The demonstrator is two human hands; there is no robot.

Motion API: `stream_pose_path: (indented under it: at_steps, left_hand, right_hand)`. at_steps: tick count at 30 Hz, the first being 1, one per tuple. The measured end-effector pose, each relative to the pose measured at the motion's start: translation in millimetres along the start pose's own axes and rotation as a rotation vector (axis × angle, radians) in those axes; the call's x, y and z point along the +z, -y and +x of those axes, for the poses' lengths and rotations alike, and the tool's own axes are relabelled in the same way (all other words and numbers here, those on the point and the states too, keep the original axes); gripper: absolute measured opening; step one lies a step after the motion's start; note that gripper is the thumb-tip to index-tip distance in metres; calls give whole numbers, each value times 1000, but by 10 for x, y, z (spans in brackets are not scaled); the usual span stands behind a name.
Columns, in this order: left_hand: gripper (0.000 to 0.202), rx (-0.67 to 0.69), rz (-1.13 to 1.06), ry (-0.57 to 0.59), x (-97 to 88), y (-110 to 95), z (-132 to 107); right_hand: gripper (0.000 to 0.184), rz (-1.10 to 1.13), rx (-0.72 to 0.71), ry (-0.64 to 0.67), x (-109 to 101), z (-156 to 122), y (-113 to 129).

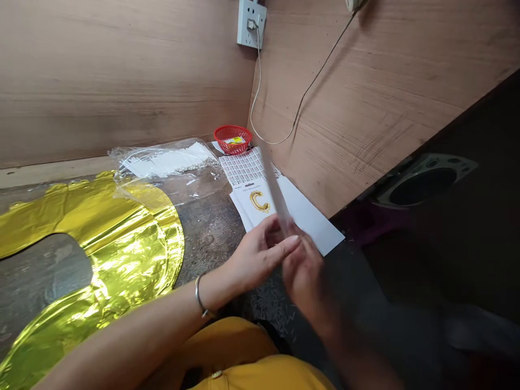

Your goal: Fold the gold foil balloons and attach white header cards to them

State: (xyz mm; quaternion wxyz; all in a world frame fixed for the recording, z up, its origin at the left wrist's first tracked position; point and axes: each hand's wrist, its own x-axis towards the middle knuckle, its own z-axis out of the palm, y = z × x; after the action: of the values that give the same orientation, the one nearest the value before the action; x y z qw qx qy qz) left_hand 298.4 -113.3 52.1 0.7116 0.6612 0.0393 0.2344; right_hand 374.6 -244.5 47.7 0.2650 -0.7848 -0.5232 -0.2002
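A thin, flat, pale sheet [275, 187] stands nearly edge-on and blurred between my hands; whether it is card or a plastic packet I cannot make out. My left hand [262, 252], with a silver bracelet at the wrist, is closed on its lower end, thumb reaching to the right. My right hand [303, 265] closes round the same end from the other side, its fingers partly smeared by motion. Just behind lie white foil balloon cards [255, 208], the top one printed with a gold letter C. To the left, shiny gold foil balloons [134, 254] lie flat on the table.
A clear plastic bag [170, 162] with white slips lies at the back. A red basket [232, 140] and a printed label sheet [241, 167] are near the corner. A cable [260, 92] hangs from the wall socket [251, 24]. A dark fan-like object [422, 181] stands right.
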Motion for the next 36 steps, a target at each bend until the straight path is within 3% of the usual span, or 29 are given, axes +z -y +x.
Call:
stream_pose_path:
  at_steps: [3, 6, 8, 10, 12, 14, 19, 24, 27, 31, 34, 36]
  left_hand:
    - [40, -228, -143, -155, -106, 40, -216]
    - [41, -416, -174, -129, -390, 109, -319]
    - [37, -445, -161, -74, -516, 114, -367]
    - [35, -438, -136, -47, -554, 91, -418]
    - [35, -442, -112, -48, -542, 58, -469]
    - [36, -453, -92, -66, -530, 30, -513]
    - [37, -432, -141, -97, -633, -6, -564]
    - [37, -448, -117, -59, -777, -27, -592]
    - [31, -396, -97, -63, -779, -57, -623]
    - [25, -304, -39, -119, -687, -93, -675]
    - [16, -136, 154, -174, -611, -67, -708]
    - [10, -15, 321, -183, -583, -44, -723]
  right_hand:
    - [46, 175, 20, 52, -85, -83, 97]
    - [52, 445, 315, 72, -144, 43, -114]
    - [52, 774, 499, 254, -100, 144, -271]
    - [45, 1043, 590, 427, -4, 195, -353]
    - [37, 1152, 629, 453, 88, 191, -354]
    - [32, 1189, 639, 449, 135, 167, -313]
    - [30, 1240, 558, 594, 115, 180, -241]
    - [30, 1247, 481, 561, 134, 201, -192]
    - [21, 1227, 445, 621, 85, 224, -196]
    - [11, 1310, 403, 669, -9, 318, -275]
    - [26, 1362, 514, 616, 18, 390, -284]
    - [36, 1244, 536, 681, 73, 409, -245]
